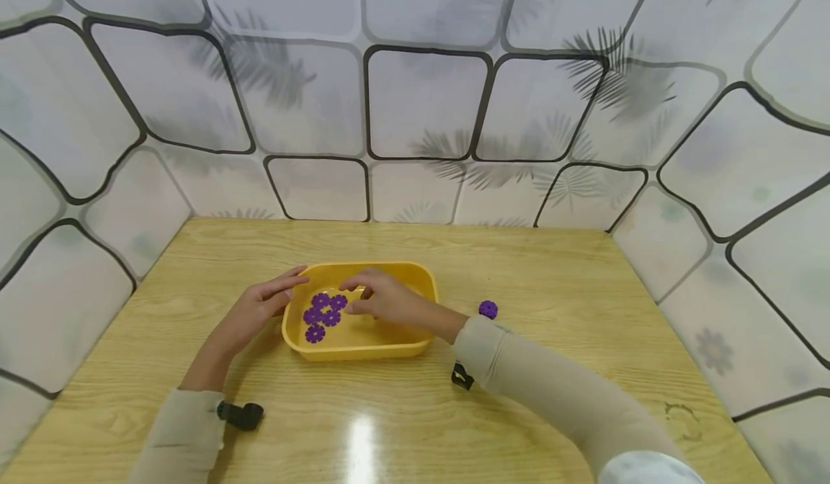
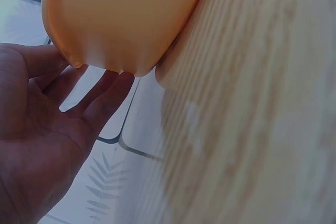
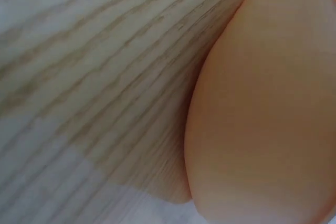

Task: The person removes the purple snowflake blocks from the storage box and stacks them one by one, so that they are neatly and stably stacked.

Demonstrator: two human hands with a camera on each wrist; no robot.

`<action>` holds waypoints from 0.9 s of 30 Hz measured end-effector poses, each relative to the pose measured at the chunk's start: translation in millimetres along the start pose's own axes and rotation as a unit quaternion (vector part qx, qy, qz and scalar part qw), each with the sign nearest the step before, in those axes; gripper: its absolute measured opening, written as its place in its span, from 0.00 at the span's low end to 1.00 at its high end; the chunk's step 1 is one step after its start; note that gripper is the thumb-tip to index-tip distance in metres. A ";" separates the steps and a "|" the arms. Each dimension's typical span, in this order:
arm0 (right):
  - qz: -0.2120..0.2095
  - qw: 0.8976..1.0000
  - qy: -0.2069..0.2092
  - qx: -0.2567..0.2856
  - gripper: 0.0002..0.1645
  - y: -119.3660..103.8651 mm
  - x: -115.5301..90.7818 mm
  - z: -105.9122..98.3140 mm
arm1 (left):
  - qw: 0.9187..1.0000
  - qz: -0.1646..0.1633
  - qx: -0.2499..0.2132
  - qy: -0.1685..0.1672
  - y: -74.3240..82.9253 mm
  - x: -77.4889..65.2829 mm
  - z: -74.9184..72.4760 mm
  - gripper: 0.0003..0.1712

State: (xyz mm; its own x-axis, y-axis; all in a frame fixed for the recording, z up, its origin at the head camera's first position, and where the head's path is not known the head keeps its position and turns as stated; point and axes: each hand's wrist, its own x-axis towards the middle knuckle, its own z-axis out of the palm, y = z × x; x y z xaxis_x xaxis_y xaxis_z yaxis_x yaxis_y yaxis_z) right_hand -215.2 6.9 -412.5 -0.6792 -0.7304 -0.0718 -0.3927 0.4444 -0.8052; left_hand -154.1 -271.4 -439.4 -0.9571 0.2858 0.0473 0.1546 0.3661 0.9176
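Note:
A yellow plastic basin (image 1: 363, 352) stands on the table, with several purple notched discs (image 1: 315, 333) lying flat in its left half. My left hand (image 1: 254, 310) is at the basin's left end; in the left wrist view its fingertips (image 2: 126, 77) touch the outer wall, the fingers loosely straight. My right hand (image 1: 387, 298) reaches over the basin from the right, thumb and forefinger apart beside the nearest discs, with nothing seen between them. In the right wrist view only the basin's side (image 3: 262, 108) and the table show; the hand is out of that frame.
A rounded purple notched piece (image 1: 488, 310) rests on the wooden table (image 1: 311, 419), right of the basin and close to my right forearm. Patterned white panels (image 1: 428, 102) stand around the table's back and sides.

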 end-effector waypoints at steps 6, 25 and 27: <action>0.032 0.999 0.001 -0.010 0.24 3.6 15.2 6.2 | 1.000 -0.002 -0.001 -0.001 0.5 0.5 -0.3 0.24; 0.050 0.997 -0.008 -0.053 0.20 18.2 35.9 22.1 | 1.000 -0.001 -0.008 0.001 2.2 -0.9 0.4 0.24; 0.056 0.997 -0.009 -0.051 0.19 18.5 35.6 22.3 | 1.000 -0.004 -0.008 0.001 2.1 -0.8 0.6 0.24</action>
State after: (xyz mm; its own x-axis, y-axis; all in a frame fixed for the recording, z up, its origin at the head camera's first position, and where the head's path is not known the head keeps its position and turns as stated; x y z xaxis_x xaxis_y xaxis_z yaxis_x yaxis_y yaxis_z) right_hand -232.9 -22.4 -443.1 -0.7117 -0.6820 -0.1682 -0.3770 0.5728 -0.7278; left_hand -152.8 -270.4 -437.8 -0.9588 0.2812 0.0401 0.1425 0.3543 0.9242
